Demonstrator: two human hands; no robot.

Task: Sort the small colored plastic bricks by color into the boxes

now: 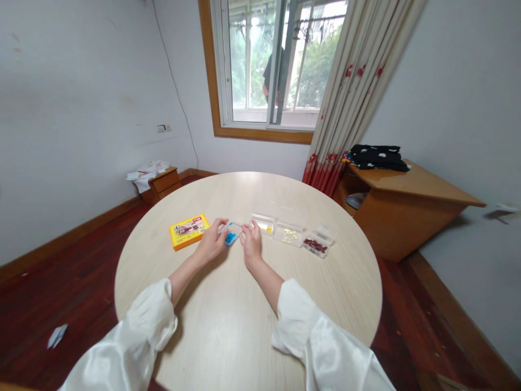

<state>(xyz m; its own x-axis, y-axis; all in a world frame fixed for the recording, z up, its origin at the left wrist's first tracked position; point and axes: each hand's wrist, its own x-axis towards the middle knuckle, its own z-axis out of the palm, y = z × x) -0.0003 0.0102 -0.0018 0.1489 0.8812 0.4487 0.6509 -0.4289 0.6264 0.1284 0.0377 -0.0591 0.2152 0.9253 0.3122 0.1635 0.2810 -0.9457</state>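
Note:
Between my hands is a small clear plastic box (pixel 236 228) with blue pieces (pixel 230 238) gathered at its near end. My left hand (pixel 212 240) grips its left side, the fingers curled over the edge. At the right side, my right hand (pixel 251 243) has its fingertips closed on the box's rim. To the right stand more clear boxes in a row: one with a few yellow pieces (pixel 267 229), one with pale yellow pieces (pixel 290 235), and one with dark red-brown pieces (pixel 316 246). A yellow printed box (pixel 189 232) lies left of my left hand.
Everything stands on a round, light wooden table (pixel 228 326). Beyond its right edge is a wooden cabinet (pixel 407 201) with folded black cloth (pixel 378 157) on top. A small wooden stand (pixel 165 182) with papers is at the back left, and a curtain (pixel 350 81) hangs by the window.

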